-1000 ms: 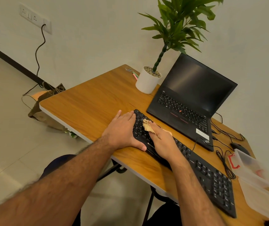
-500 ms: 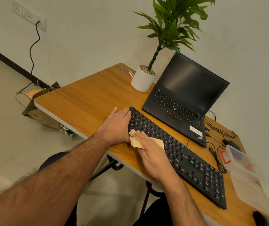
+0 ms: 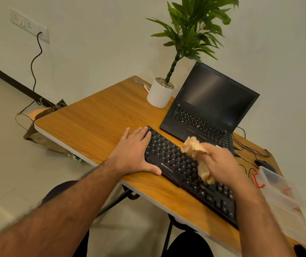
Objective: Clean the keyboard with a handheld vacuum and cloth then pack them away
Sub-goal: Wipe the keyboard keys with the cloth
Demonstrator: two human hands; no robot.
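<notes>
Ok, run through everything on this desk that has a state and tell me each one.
laptop: lid open, screen dark
keyboard: flat on desk, left end held
cloth: crumpled, gripped in right hand
left hand: flat, steadying keyboard
right hand: gripping cloth
plastic box: lid open
wall plug: plugged in

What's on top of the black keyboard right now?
The left hand rests flat on the black keyboard at its left end. The right hand grips a crumpled tan cloth above the middle keys; the keys beneath are hidden.
</notes>
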